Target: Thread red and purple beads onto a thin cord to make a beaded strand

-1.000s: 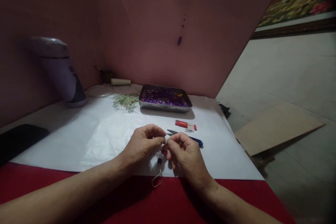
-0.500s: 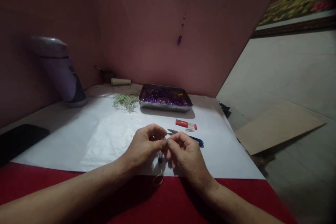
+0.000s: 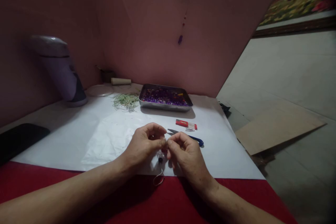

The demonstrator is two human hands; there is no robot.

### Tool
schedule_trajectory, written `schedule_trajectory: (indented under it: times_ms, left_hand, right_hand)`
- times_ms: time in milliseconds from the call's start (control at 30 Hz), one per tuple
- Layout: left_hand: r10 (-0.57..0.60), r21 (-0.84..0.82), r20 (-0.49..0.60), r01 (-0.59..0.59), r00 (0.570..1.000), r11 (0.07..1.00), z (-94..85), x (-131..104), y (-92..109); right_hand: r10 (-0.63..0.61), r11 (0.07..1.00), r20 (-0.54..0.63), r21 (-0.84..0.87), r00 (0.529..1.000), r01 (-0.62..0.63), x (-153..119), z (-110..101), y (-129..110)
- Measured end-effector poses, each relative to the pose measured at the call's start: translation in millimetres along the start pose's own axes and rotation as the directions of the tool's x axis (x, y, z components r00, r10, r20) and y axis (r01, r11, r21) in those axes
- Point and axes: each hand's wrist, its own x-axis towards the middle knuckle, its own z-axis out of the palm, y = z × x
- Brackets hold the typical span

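Note:
My left hand [image 3: 147,141] pinches a small beaded piece [image 3: 160,155] between thumb and fingers. Clear beads and one dark bead show below the thumb, and a loose end of pale cord [image 3: 158,179] hangs from it over the red cloth. Close against it, my right hand [image 3: 186,152] is closed, thumb on forefinger, at the upper end of the piece; what lies between these fingertips is too small to make out. Just behind the right hand lie blue-handled thread snips [image 3: 198,141], their blades pointing left.
A metal tray [image 3: 165,105] of purple beads stands behind the hands. Around it are a tangle of pale green cord [image 3: 126,101], a red needle pack [image 3: 186,124] and a purple bottle [image 3: 60,70]. A dark flat object [image 3: 21,141] lies at the left. White paper [image 3: 105,140] covers the red cloth [image 3: 126,199].
Both hands stay nearly in place. The left fingers have shifted slightly, and the clear beads below the thumb show a little more.

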Motion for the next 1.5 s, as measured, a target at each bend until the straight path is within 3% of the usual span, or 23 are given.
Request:
schedule_trajectory:
  times_ms: [800, 1500]
  left_hand:
    - [-0.014, -0.039, 0.029, 0.015, 0.999, 0.999, -2.9, 0.2, -0.8]
    - [-0.043, -0.031, -0.007, 0.043, 0.999, 0.999, -0.7, -0.4, 1.6]
  right_hand:
    - [0.027, 0.999, 0.025, 0.032, 0.999, -0.028, 1.4, -1.9, 2.3]
    - [0.03, 0.999, -0.002, 0.029, 1.0, -0.03, -0.1, -1.7, 0.4]
